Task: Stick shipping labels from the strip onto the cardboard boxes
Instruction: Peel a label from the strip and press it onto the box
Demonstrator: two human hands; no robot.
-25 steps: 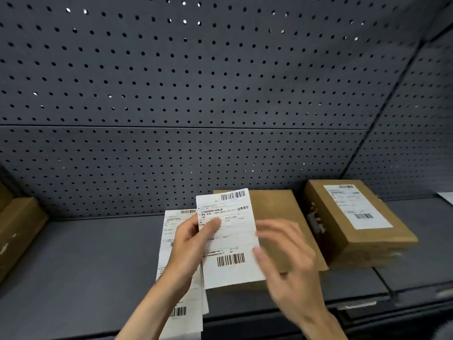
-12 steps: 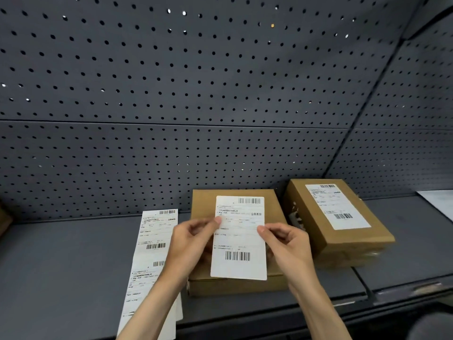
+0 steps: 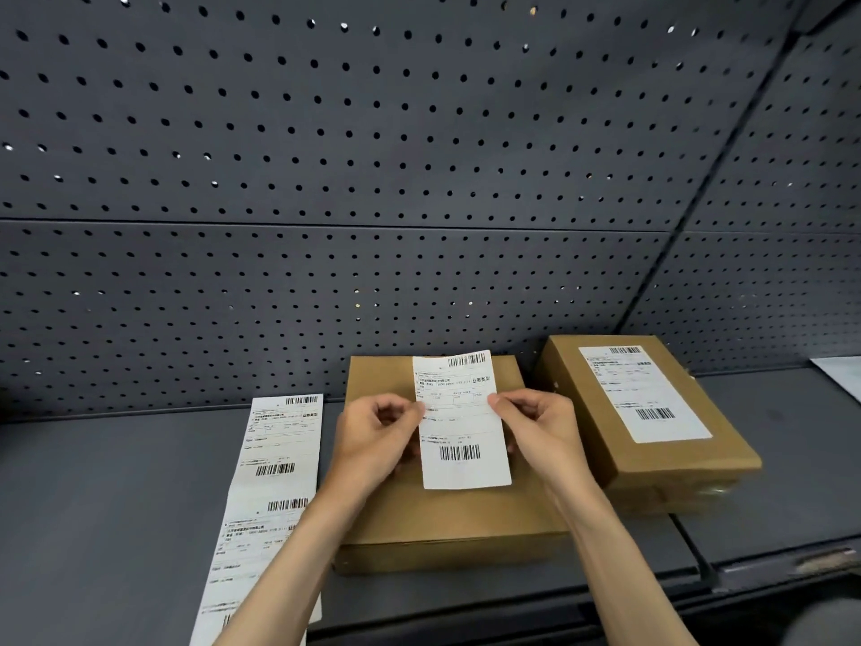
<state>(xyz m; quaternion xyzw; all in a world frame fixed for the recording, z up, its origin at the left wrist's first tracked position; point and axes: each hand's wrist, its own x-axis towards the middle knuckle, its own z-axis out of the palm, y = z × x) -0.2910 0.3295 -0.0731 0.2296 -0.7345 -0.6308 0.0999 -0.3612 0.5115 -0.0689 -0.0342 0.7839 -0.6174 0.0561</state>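
Observation:
A white shipping label (image 3: pixel 461 426) with barcodes hangs over the top of a flat cardboard box (image 3: pixel 447 519) on the grey shelf. My left hand (image 3: pixel 372 440) pinches the label's left edge and my right hand (image 3: pixel 540 431) pinches its right edge. Whether the label touches the box I cannot tell. The label strip (image 3: pixel 270 496) lies flat on the shelf to the left of the box, running off the front edge. A second cardboard box (image 3: pixel 652 463) stands to the right with a label (image 3: pixel 643 394) stuck on its top.
A dark perforated back panel (image 3: pixel 372 179) rises right behind the boxes. The grey shelf (image 3: pixel 102 505) stretches left of the strip. A white sheet (image 3: pixel 843 375) shows at the far right edge. The shelf's front lip (image 3: pixel 768 571) runs below the boxes.
My right hand came in and took the label's right edge. Both hands carried the label from beside the strip to over the middle box. The strip now lies alone on the shelf.

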